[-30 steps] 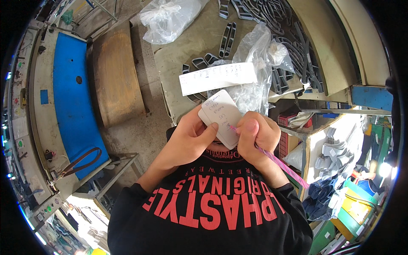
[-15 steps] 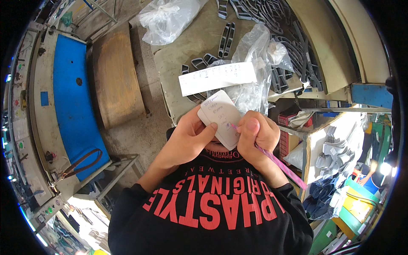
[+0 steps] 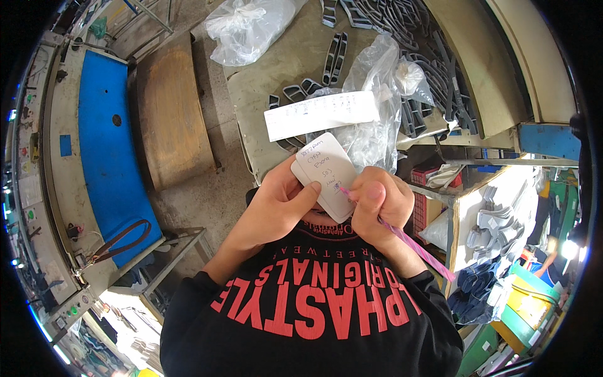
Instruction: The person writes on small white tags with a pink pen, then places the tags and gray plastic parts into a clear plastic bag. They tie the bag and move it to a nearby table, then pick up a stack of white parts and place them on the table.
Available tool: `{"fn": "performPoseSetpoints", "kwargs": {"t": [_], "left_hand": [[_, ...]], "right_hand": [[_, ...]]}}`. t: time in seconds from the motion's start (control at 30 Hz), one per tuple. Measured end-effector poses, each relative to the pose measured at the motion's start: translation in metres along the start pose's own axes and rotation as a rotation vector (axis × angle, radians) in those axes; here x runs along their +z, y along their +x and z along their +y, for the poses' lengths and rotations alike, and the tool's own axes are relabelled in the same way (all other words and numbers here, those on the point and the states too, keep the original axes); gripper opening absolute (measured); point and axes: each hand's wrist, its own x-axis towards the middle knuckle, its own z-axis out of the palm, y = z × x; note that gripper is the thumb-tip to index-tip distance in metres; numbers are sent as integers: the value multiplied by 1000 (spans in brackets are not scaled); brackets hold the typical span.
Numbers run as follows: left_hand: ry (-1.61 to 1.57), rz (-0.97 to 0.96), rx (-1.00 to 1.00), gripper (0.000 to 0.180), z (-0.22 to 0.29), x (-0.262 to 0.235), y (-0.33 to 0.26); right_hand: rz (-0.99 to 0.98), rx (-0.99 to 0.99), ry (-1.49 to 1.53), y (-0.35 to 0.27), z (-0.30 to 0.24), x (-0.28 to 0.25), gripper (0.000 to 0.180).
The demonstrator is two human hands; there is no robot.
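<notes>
A small stack of white cards (image 3: pixel 323 164) with rounded corners and handwriting on the top one is held in front of my chest. My left hand (image 3: pixel 279 204) grips it by its left edge, thumb lying across the face. Closed round a pink pen (image 3: pixel 418 250), my right hand (image 3: pixel 382 204) holds the tip against the lower part of the top card. The pen's long end slants down to the right past my wrist. Just beyond the cards, a long white paper slip (image 3: pixel 321 116) with writing lies on clear plastic bags (image 3: pixel 370 135) at the table's near part.
Grey frame-like metal pieces (image 3: pixel 336 56) and dark curved strips (image 3: pixel 421 116) lie on the table (image 3: pixel 260 91), with a clear plastic bag (image 3: pixel 248 28) at its far edge. To the left are a curved brown board (image 3: pixel 173 113) and a blue-topped bench (image 3: pixel 110 144). Stacked grey pieces (image 3: pixel 493 223) stand at right.
The pen tip has shifted slightly over the card, and a few more dark marks show near it. My left hand and the cards have barely moved.
</notes>
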Motion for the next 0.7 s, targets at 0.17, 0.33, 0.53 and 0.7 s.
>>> {"fn": "performPoseSetpoints", "kwargs": {"t": [0.17, 0.33, 0.53, 0.7], "left_hand": [[8, 4, -7, 37, -1, 0, 0], [-27, -14, -48, 37, 1, -1, 1], [14, -19, -50, 38, 0, -2, 2], [-23, -2, -62, 39, -3, -4, 5]], "right_hand": [[-15, 4, -6, -1, 2, 2, 52], [-30, 19, 22, -2, 5, 4, 51], [-55, 5, 25, -1, 6, 2, 49], [17, 57, 86, -3, 5, 0, 48]]}}
